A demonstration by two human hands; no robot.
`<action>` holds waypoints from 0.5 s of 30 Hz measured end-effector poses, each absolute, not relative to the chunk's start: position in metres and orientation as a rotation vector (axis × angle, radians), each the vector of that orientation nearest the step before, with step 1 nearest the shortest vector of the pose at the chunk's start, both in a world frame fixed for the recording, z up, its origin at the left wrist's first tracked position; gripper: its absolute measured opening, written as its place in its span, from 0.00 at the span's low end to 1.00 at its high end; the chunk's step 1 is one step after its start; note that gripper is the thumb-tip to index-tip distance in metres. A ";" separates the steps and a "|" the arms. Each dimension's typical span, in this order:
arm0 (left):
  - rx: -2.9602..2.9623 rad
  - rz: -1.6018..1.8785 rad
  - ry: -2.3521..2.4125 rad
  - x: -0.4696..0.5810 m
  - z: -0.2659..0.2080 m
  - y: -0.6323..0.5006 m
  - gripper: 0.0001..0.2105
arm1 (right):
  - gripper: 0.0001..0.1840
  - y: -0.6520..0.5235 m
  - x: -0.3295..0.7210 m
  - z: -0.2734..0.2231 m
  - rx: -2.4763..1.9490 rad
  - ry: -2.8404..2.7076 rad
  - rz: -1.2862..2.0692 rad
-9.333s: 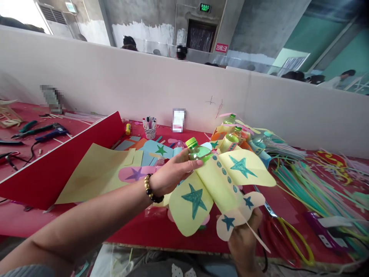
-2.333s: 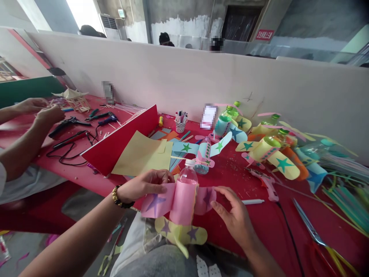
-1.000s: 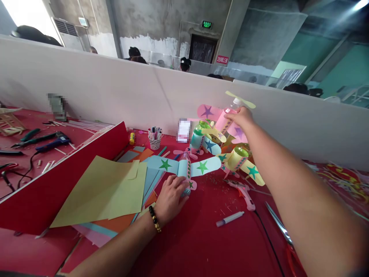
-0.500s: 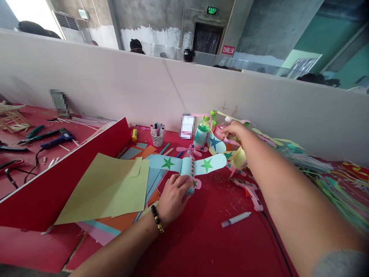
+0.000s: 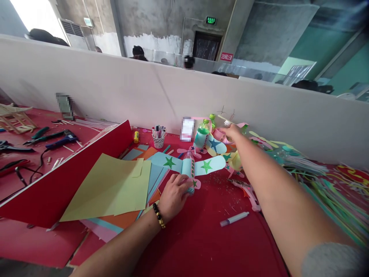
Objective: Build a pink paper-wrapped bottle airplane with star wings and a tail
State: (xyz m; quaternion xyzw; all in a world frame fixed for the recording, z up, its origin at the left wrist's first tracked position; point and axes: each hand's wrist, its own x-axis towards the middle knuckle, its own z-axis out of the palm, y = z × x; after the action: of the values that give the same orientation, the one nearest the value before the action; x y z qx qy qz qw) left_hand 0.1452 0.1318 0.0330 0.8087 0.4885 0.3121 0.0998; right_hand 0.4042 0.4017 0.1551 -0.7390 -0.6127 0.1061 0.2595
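My left hand (image 5: 174, 194) is closed around the tail end of a model plane made from a clear bottle. Its light-blue paper wings (image 5: 210, 165) carry green stars, and pink paper fins sit at the tail. Toward the back of the table, my right hand (image 5: 231, 132) has its fingers curled at a pink bottle (image 5: 219, 134) with a white cap; the fingertips are partly hidden. Close to it stand a green-capped bottle (image 5: 201, 134) with green liquid and a light-blue wing with a dark blue star (image 5: 215, 145). A yellow paper plane (image 5: 235, 159) lies under my right forearm.
A pink glue gun (image 5: 249, 192) and a white-barrelled marker (image 5: 235, 219) lie at right. Yellow sheets (image 5: 109, 188) cover coloured paper at left, beside a red divider (image 5: 86, 169). A pen cup (image 5: 158, 140) and a phone (image 5: 187, 129) stand by the white partition (image 5: 121, 88).
My right hand has shifted slightly, staying at the pink bottle. My left hand remains on the bottle plane. The camera view has moved a little.
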 end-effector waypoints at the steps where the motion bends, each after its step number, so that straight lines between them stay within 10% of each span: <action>1: 2.390 0.926 1.445 0.145 0.033 0.132 0.17 | 0.25 0.403 0.401 0.153 -2.022 -1.648 0.270; 15: 2.391 0.866 1.453 0.146 0.032 0.133 0.17 | 0.21 0.412 0.407 0.163 -2.149 -1.682 0.141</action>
State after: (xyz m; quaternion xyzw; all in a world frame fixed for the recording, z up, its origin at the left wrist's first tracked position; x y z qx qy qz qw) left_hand 0.1458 0.1329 0.0322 0.8118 0.4932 0.2941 0.1061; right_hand 0.4066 0.4116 0.1632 -0.7700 -0.6027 0.0505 0.2032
